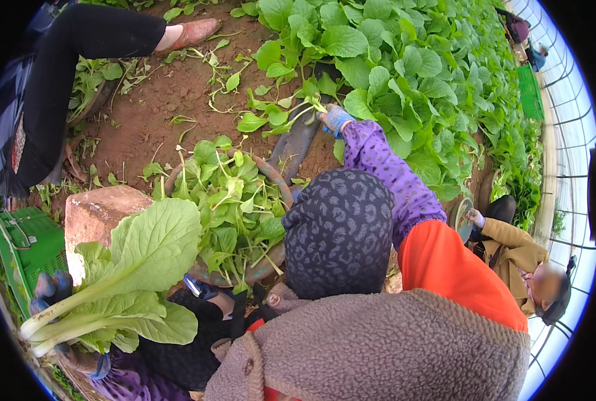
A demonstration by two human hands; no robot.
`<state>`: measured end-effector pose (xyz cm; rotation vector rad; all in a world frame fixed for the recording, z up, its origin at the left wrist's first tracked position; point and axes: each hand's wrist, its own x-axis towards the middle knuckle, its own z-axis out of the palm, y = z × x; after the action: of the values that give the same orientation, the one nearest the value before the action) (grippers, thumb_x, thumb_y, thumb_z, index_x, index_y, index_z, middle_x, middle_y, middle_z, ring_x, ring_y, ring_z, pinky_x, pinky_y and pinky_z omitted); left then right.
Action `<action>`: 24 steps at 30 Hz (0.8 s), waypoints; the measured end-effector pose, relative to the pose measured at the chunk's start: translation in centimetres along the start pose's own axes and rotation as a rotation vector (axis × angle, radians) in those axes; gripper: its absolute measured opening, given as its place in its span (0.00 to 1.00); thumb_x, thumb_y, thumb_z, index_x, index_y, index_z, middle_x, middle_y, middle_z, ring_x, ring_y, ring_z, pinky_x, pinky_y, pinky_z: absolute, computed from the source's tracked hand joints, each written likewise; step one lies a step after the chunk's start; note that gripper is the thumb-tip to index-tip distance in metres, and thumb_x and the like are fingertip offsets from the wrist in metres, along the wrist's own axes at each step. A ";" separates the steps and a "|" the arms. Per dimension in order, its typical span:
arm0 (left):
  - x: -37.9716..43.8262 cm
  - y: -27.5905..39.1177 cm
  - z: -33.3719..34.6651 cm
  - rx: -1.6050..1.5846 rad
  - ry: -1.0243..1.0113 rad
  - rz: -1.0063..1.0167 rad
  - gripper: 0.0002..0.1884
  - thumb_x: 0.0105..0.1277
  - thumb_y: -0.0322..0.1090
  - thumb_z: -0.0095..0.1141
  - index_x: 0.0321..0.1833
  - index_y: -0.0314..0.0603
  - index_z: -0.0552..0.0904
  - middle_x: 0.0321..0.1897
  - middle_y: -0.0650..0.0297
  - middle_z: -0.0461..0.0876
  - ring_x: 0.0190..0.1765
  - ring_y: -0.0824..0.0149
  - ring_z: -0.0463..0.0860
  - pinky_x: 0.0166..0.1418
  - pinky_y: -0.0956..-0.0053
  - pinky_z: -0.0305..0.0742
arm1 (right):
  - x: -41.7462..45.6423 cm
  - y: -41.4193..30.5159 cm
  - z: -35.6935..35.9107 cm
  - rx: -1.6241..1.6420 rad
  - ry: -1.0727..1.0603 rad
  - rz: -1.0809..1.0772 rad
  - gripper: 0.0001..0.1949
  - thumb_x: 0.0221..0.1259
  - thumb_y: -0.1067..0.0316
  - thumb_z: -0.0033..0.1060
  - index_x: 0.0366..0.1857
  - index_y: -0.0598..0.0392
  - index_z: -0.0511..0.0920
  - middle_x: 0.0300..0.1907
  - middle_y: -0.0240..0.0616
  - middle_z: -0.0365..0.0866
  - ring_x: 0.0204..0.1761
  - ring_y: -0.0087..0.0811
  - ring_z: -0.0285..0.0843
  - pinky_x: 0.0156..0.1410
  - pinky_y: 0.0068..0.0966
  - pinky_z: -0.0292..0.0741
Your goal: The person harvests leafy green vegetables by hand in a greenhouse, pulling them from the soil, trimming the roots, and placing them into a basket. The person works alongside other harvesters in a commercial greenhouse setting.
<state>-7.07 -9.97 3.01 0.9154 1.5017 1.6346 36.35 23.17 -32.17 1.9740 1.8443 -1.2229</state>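
Note:
My left hand [53, 288], in a soiled blue-grey glove, holds a large leafy green vegetable [152, 245] around its pale stems at the lower left. The stem base points left and the broad leaves spread right. My right hand [334, 119], in a blue and white glove with a purple spotted sleeve, reaches up to the crop's edge and grips small leafy greens [278, 116] by their stems. Below and left of it, a round basin [273, 175] is heaped with loose small greens [228, 200]. The fingers of my right hand are partly hidden.
Dense leafy plants [428, 90] fill the upper right. A stained block [105, 205] and a green plastic crate [42, 238] stand at left. Another person's leg [112, 30] extends across the upper left. A person in a tan coat [513, 245] works at right; others are farther back.

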 end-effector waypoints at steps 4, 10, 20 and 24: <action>2.5 -1.6 4.3 -0.026 -0.232 -0.002 0.32 0.44 0.50 0.65 0.49 0.42 0.67 0.44 0.60 0.66 0.46 0.63 0.71 0.51 0.71 0.67 | -5.3 -1.7 -4.3 1.022 0.078 -0.273 0.17 0.57 0.72 0.52 0.50 0.64 0.68 0.40 0.44 0.78 0.38 0.33 0.79 0.43 0.28 0.77; 1.4 -1.1 11.2 0.026 -0.519 -0.147 0.36 0.51 0.40 0.64 0.61 0.30 0.65 0.44 0.55 0.77 0.41 0.66 0.80 0.46 0.74 0.77 | -15.8 -19.0 -9.0 1.125 -0.346 -0.857 0.13 0.59 0.75 0.51 0.48 0.64 0.68 0.42 0.41 0.77 0.42 0.35 0.78 0.52 0.32 0.75; 0.7 -1.8 11.4 -0.232 -0.297 -0.084 0.18 0.53 0.26 0.64 0.47 0.32 0.77 0.39 0.64 0.81 0.39 0.75 0.79 0.46 0.79 0.74 | -30.5 -32.6 -2.3 1.243 -0.687 -1.134 0.15 0.60 0.65 0.56 0.47 0.59 0.70 0.44 0.40 0.76 0.47 0.31 0.76 0.53 0.28 0.74; -0.3 -0.9 10.2 -0.064 -0.300 -0.117 0.19 0.53 0.29 0.65 0.47 0.32 0.77 0.38 0.64 0.81 0.38 0.75 0.79 0.44 0.79 0.74 | -31.3 -33.0 -4.7 1.340 -0.793 -1.036 0.21 0.62 0.66 0.53 0.58 0.57 0.66 0.36 0.32 0.74 0.38 0.24 0.75 0.47 0.25 0.75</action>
<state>2.04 -5.24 2.76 0.9707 1.2660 1.3844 12.22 9.77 4.27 0.1103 1.5620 -3.4122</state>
